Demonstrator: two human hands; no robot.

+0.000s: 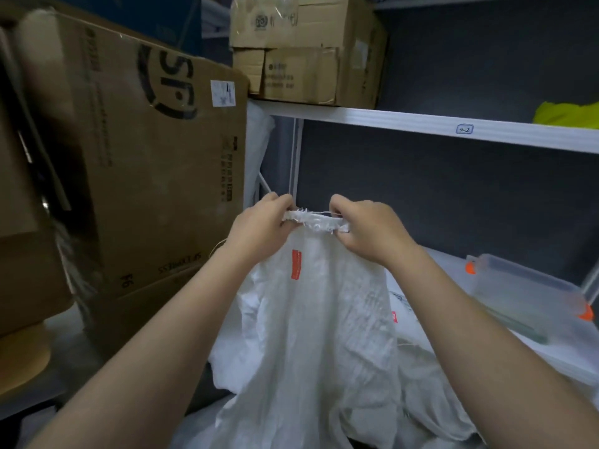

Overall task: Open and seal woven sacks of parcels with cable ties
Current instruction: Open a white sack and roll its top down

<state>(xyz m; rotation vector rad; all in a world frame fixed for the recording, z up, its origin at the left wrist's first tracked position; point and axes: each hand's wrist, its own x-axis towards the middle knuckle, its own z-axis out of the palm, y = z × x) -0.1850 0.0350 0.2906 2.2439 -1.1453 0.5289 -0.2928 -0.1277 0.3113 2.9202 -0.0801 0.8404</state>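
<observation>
At frayed sack (311, 319) mouth, left hand (259, 226) and right hand (366, 233) both pinching; soft, light, probably slippery, best gripped near the hem.

I count two hands, left hand (259, 222) and right hand (366, 231), on one woven sack (317, 319); left of it one big carton (155, 176), right one clear tub (525, 296).

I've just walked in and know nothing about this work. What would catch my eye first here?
Two bare hands at the centre: the left hand and right hand pinch the frayed top edge of a white woven sack, held up between them. To the left leans a big cardboard box with a bold black logo. At the right, a clear plastic container with orange clips sits on the lower shelf.
</observation>
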